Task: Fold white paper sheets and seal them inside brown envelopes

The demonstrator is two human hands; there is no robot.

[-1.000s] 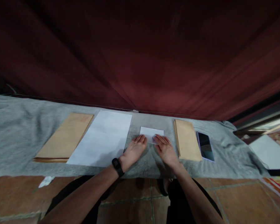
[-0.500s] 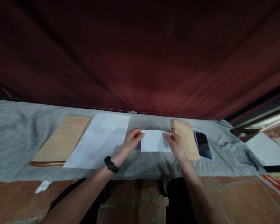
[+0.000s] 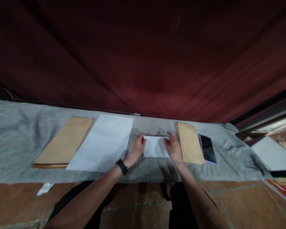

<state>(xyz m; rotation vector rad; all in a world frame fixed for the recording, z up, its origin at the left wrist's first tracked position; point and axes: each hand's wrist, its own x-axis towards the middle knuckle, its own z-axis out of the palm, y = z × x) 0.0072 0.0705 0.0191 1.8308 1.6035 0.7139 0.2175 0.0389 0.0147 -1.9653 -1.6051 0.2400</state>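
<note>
A small white piece of paper (image 3: 155, 147), which looks folded, is between my two hands, low over the grey cloth. My left hand (image 3: 136, 147), with a black band on its wrist, is closed on the paper's left edge, fingers curled and thumb along it. At the right edge, my right hand (image 3: 173, 148) has its thumb against the paper and its index finger raised apart from it; its other fingers are partly hidden. Left of my left hand lies a large white sheet (image 3: 105, 141). A stack of small brown envelopes (image 3: 190, 143) lies just beyond my right hand.
A stack of larger brown envelopes (image 3: 64, 140) is at the left on the grey cloth (image 3: 11, 136). A phone (image 3: 208, 149) lies right of the small envelopes. Behind hangs a dark red curtain (image 3: 143, 63). Tiled floor (image 3: 131, 203) shows below the front edge.
The white paper has come down slightly toward me, and both hands with it. My right index finger has lifted away from the paper, and my left fingers have curled in more.
</note>
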